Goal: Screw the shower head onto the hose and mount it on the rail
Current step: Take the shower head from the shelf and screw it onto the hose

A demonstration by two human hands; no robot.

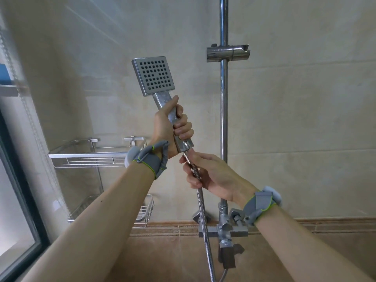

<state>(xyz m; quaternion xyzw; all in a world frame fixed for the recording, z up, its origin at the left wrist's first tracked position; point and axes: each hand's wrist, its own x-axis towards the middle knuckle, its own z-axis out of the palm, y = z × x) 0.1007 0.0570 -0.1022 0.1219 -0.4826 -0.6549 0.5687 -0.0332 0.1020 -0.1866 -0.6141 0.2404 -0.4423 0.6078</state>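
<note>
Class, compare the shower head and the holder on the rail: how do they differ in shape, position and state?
The shower head is square and flat with a grid of holes; the holder is a rounded clamp. The shower head is gripped by the left hand, away from the rail; the holder sits fixed on the rail, empty. Both are shiny metal.
</note>
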